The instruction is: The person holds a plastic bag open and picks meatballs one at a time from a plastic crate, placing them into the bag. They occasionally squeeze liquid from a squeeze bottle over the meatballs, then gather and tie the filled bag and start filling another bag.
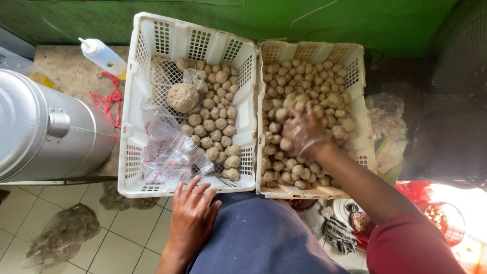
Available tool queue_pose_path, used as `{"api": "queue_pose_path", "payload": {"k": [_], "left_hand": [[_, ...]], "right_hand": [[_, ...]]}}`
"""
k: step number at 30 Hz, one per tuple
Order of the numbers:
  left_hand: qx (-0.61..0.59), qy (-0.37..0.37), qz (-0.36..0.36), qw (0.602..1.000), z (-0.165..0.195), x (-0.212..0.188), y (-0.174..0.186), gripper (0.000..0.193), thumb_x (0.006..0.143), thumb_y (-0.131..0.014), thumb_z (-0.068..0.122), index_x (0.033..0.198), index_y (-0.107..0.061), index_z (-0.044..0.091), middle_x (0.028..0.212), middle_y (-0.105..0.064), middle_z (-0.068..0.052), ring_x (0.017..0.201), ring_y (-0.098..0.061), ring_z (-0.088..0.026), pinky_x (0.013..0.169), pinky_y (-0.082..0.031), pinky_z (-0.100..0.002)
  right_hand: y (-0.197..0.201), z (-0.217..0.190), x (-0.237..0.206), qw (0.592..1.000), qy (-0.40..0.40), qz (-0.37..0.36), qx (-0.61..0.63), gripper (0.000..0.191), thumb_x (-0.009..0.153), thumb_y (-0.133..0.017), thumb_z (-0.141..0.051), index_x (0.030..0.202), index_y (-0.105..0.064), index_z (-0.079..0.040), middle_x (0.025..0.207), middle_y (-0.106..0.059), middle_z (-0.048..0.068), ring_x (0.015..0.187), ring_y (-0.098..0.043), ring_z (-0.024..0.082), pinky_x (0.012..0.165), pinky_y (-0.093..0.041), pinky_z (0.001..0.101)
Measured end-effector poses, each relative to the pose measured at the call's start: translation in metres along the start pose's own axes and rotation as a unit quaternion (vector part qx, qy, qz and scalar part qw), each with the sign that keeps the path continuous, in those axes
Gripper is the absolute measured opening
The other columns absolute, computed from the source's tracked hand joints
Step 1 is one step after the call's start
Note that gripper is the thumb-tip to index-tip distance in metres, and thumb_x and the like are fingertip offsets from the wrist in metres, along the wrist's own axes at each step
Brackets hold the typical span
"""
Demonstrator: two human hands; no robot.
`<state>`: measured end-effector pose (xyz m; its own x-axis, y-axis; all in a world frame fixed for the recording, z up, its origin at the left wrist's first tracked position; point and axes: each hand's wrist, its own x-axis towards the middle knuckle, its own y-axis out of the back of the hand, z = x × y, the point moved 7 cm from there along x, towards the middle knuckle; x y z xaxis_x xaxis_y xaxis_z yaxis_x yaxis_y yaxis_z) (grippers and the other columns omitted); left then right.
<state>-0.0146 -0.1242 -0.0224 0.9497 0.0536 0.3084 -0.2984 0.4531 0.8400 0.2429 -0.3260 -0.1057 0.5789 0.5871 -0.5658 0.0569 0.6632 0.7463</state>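
1. Two white plastic crates sit side by side; using the left crate as the landmark here.
2. Left hand rests flat just below that crate's near rim, fingers spread, grip released, holding nothing.
3. Right hand is down in the right crate, which touches the left crate's right wall. It's blurred among the pale round balls, so can't tell if the grip is clenched.
4. Inside the left crate: more balls along its right half, one big ball near the far end, clear bags by the left wall.
5. Left of the crate: a metal pot and a squeeze bottle.
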Motion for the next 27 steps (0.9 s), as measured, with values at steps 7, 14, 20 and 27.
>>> {"api": "queue_pose_path", "payload": {"k": [7, 14, 20, 27], "left_hand": [[-0.322, 0.079, -0.089, 0.939, 0.0, -0.052, -0.009, 0.037, 0.087, -0.075, 0.013, 0.122, -0.068, 0.003, 0.131, -0.069, -0.013, 0.136, -0.059, -0.034, 0.114, -0.044, -0.046], [-0.356, 0.143, -0.181, 0.906, 0.008, -0.075, -0.046, 0.048, 0.085, -0.076, 0.02, 0.129, -0.067, 0.002, 0.143, -0.062, -0.018, 0.14, -0.052, -0.035, 0.114, -0.036, -0.046], [-0.327, 0.144, -0.251, 0.9, 0.035, -0.064, -0.059, 0.05, 0.091, -0.071, 0.03, 0.134, -0.064, 0.005, 0.146, -0.057, -0.015, 0.14, -0.051, -0.033, 0.114, -0.038, -0.045], [-0.32, 0.166, -0.273, 0.892, 0.065, -0.061, -0.064, 0.053, 0.096, -0.066, 0.033, 0.141, -0.06, 0.006, 0.152, -0.052, -0.017, 0.145, -0.043, -0.035, 0.116, -0.035, -0.046]], "right_hand": [[0.008, 0.081, 0.018, 0.98, -0.151, 0.021, 0.127, 0.064, 0.09, -0.062, -0.061, 0.146, -0.056, -0.03, 0.173, -0.014, 0.002, 0.157, -0.008, 0.033, 0.122, 0.0, 0.0636], [0.014, -0.057, -0.036, 0.964, 0.164, 0.071, 0.197, 0.057, 0.084, -0.067, -0.052, 0.133, -0.06, -0.024, 0.156, -0.041, 0.006, 0.154, -0.023, 0.032, 0.122, 0.001, 0.0681], [0.011, 0.0, 0.009, 0.997, 0.053, 0.028, 0.053, 0.05, 0.095, -0.057, -0.057, 0.132, -0.065, -0.024, 0.159, -0.04, 0.01, 0.151, -0.026, 0.035, 0.122, -0.008, 0.0637], [-0.048, 0.113, 0.009, 0.929, -0.123, 0.229, 0.264, 0.08, 0.082, -0.062, -0.07, 0.148, -0.053, -0.025, 0.165, -0.025, 0.015, 0.148, -0.024, 0.043, 0.119, -0.019, 0.0598]]}}
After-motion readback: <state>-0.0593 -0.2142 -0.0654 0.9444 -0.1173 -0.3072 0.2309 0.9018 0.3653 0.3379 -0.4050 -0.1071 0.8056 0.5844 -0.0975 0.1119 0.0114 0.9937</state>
